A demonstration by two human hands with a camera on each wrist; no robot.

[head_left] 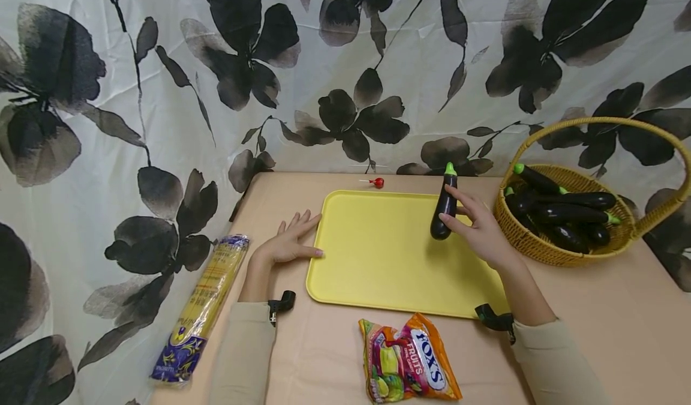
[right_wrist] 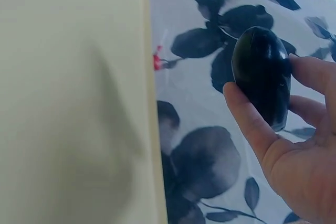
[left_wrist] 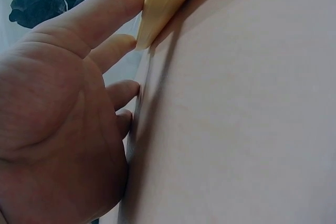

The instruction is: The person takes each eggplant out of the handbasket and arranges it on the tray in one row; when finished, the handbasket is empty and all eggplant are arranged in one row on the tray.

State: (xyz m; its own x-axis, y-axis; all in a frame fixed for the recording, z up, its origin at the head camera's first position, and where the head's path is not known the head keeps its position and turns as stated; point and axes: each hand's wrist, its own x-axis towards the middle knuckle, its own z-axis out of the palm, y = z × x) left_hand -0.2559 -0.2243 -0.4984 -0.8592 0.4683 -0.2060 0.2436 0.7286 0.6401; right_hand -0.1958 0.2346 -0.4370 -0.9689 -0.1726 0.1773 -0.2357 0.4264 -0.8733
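Evidently, the two hands share the work: we see the left hand (head_left: 288,243) spread and nearly straight-fingered, touching the near side of the yellow tray (head_left: 378,249) without gripping anything, perhaps to steady it. Across from it, the right hand (head_left: 480,231) pinches a dark eggplant (head_left: 444,204) between thumb and fingers, partly open around its width. We find the eggplant just above the tray — its shadow falls below it — with the green stem end pointing away from the hand's wrist, and a side grip seems to suit its smooth, rounded skin.

To the right of that hand, a wicker basket (head_left: 531,252) holds more eggplants (head_left: 572,213), probably set there for easy reach. Between the wrists, on the counter (head_left: 313,345), lies a candy bag (head_left: 407,360); left of the left forearm we notice a pasta packet (head_left: 202,309) — both apart from the tray, leaving its surface uncrowded.
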